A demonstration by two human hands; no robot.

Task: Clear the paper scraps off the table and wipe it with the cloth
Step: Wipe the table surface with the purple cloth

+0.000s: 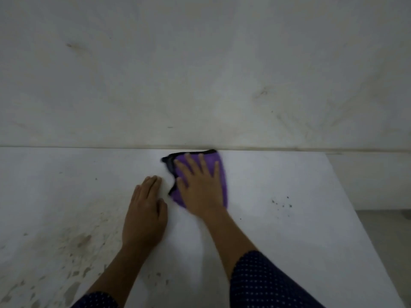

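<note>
A purple cloth with a black hem (pixel 219 162) lies on the white table (pixel 289 230), up against the wall at the table's far edge. My right hand (pixel 200 187) presses flat on top of it with the fingers spread, covering most of it. My left hand (pixel 145 215) rests palm down on the bare table just left of the cloth, fingers together, holding nothing. No paper scraps show on the table.
The wall (pixel 200 74) rises straight behind the table's far edge. The table's right edge runs diagonally down at the right, with grey floor (pixel 387 232) beyond it. Brownish stains (pixel 77 241) mark the left front of the table; small dark specks (pixel 282 203) lie at the right.
</note>
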